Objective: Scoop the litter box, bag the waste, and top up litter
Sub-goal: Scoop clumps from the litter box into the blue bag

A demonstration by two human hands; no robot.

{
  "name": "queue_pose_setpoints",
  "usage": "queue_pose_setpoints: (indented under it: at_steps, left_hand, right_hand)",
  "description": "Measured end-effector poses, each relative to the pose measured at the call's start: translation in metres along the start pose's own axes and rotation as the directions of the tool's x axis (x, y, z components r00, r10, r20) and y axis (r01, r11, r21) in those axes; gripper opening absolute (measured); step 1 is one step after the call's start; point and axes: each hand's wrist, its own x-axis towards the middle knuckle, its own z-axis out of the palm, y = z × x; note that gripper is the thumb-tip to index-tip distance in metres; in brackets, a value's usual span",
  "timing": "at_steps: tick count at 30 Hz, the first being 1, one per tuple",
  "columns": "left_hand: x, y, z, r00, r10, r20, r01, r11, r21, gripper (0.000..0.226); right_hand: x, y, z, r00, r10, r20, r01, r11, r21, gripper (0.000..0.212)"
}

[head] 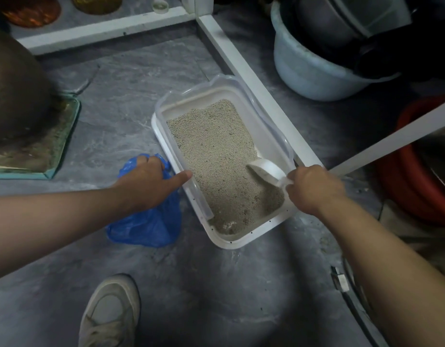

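Observation:
A white litter box point(244, 240) with a clear plastic rim sits on the grey floor, holding beige litter point(216, 149). My right hand point(314, 187) grips the handle of a white scoop point(267, 171), whose bowl rests in the litter at the box's right side. My left hand point(151, 177) holds the gathered top of a blue plastic bag point(146, 226) just left of the box, with its thumb stretched out against the box's left wall. The bag lies crumpled on the floor under my forearm.
A white frame rail point(254, 73) runs behind and right of the box. A pale blue basin point(314, 71) with dark pots and a red tub point(401, 181) stand at the right. A large brown pot point(13, 91) on a green-edged tray is at the left. My shoe point(111, 311) is below.

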Motion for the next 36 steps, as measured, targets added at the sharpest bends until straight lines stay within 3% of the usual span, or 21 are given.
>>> queue_pose_setpoints:
  at_steps: [6,12,14,19,21,23,27,28,31,33,36]
  left_hand:
    - [0.003,0.008,0.000,1.000,0.004,-0.005,-0.004,1.000,-0.025,0.091]
    - [0.006,0.007,0.000,1.000,0.007,-0.008,-0.007,0.999,-0.050,0.079]
    - [0.005,0.004,0.000,1.000,-0.006,-0.004,0.006,0.998,-0.069,0.079]
    - [0.004,0.007,-0.003,1.000,0.005,-0.012,-0.006,0.997,-0.076,0.072]
    - [0.005,0.008,-0.004,1.000,0.019,-0.021,-0.020,0.998,-0.063,0.075]
    - [0.006,0.010,-0.005,1.000,0.022,-0.012,-0.023,0.998,-0.064,0.085]
    - [0.009,0.012,-0.004,1.000,0.011,0.021,-0.009,0.996,-0.084,0.104]
    - [0.009,0.011,-0.003,1.000,0.015,0.028,-0.013,0.997,-0.082,0.105]
    - [0.009,0.009,0.000,0.999,0.012,0.038,-0.009,0.995,-0.100,0.100]
    - [0.010,0.007,0.001,1.000,0.003,0.027,0.000,0.994,-0.109,0.090]
    - [0.009,0.006,-0.001,1.000,0.007,0.017,-0.005,0.993,-0.116,0.081]
  right_hand:
    - [-0.005,-0.007,-0.015,0.996,-0.034,0.077,0.031,0.999,0.045,0.037]
    - [-0.009,-0.018,-0.023,0.974,-0.044,0.224,0.036,0.999,0.037,0.003]
    - [-0.011,-0.025,-0.023,0.955,-0.075,0.287,0.058,0.996,0.066,0.006]
    - [-0.008,-0.027,-0.029,0.991,-0.006,0.131,-0.003,0.997,0.075,0.007]
    - [-0.010,-0.028,-0.030,0.991,0.016,0.130,-0.013,1.000,-0.024,0.028]
    - [-0.012,-0.031,-0.030,0.988,-0.011,0.154,0.023,0.996,-0.082,0.034]
    - [-0.015,-0.039,-0.028,0.960,-0.101,0.262,0.106,0.994,-0.005,0.007]
    - [-0.013,-0.039,-0.027,0.956,-0.106,0.275,0.102,0.994,0.031,0.008]
    - [-0.007,-0.035,-0.027,0.981,-0.094,0.171,0.077,0.991,0.107,0.011]
    - [-0.004,-0.034,-0.028,0.995,-0.054,0.082,0.047,0.995,0.088,0.028]
    - [-0.006,-0.042,-0.022,0.996,-0.091,0.021,0.091,0.995,0.030,0.035]
